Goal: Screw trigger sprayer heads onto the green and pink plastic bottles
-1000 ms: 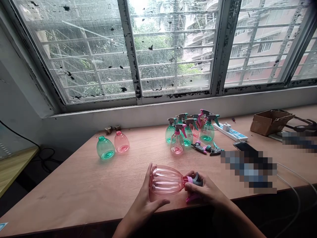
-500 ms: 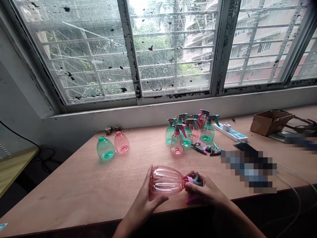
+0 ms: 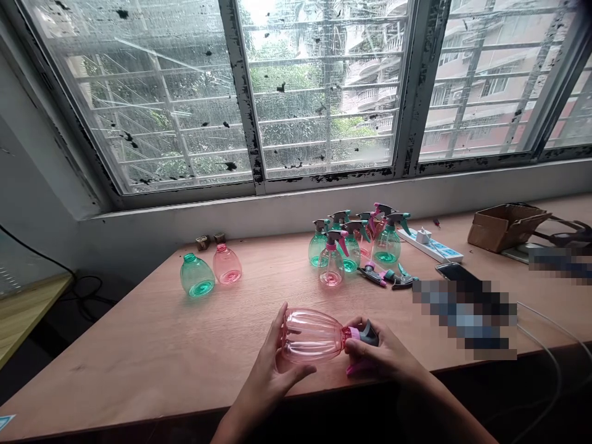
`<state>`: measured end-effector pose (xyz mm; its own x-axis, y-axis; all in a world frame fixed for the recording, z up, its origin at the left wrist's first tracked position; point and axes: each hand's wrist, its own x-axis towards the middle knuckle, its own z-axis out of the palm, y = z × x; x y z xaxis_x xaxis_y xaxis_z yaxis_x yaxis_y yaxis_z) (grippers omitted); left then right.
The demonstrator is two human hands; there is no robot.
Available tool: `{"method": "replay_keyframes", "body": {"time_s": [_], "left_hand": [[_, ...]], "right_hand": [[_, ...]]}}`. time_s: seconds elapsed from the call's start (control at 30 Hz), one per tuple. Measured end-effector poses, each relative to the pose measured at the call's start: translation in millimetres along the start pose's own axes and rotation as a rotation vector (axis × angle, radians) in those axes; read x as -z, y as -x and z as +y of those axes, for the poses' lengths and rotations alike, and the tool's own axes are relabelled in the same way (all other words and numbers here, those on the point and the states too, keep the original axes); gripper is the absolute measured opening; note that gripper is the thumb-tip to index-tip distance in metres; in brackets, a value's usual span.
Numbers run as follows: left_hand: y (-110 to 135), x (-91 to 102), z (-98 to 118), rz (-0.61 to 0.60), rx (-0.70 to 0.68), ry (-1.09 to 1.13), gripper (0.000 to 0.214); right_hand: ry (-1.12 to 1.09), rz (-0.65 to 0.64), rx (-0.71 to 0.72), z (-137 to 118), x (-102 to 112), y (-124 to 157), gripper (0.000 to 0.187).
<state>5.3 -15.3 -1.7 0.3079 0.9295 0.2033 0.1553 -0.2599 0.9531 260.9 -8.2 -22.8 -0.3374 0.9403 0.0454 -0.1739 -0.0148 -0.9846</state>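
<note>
My hands hold a ribbed, clear pink plastic bottle (image 3: pixel 311 336) on its side, just above the wooden table (image 3: pixel 139 364). My left hand (image 3: pixel 272 351) wraps around the bottle's round base end. My right hand (image 3: pixel 382 351) grips the neck and a grey and pink trigger sprayer head (image 3: pixel 369 334), which sits at the bottle's mouth. My fingers hide part of the sprayer. Whether it is fully screwed on cannot be seen.
Capped green and pink spray bottles (image 3: pixel 351 250) stand in a cluster beyond my hands, with loose sprayer heads (image 3: pixel 386 276) beside them. Uncapped green (image 3: pixel 197 275) and pink (image 3: pixel 226 264) bottles stand left. A power strip (image 3: pixel 430 245), phone (image 3: pixel 456 271) and cardboard box (image 3: pixel 506 228) lie right.
The pink bottle has turned slightly in my hands and its base end has risen a little. My left fingers sit higher on it. The standing bottles have not moved.
</note>
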Motion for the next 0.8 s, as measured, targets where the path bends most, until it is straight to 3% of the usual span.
{"method": "replay_keyframes", "body": {"time_s": [0.33,0.6,0.8], "left_hand": [[-0.9,0.9,-13.3,-0.022,-0.105,0.059,0.092],[0.5,2.5,-14.8,0.033,-0.135,-0.071,0.083],[2.0,4.0,-9.7,-0.001,-0.072,-0.01,0.101]], "right_hand": [[-0.002,-0.003,0.002,6.1,3.5,-2.6,0.035],[0.041,-0.006,0.017,11.2,7.6,-3.9,0.035],[0.031,0.004,0.024,10.3,6.4,-3.9,0.036]]}}
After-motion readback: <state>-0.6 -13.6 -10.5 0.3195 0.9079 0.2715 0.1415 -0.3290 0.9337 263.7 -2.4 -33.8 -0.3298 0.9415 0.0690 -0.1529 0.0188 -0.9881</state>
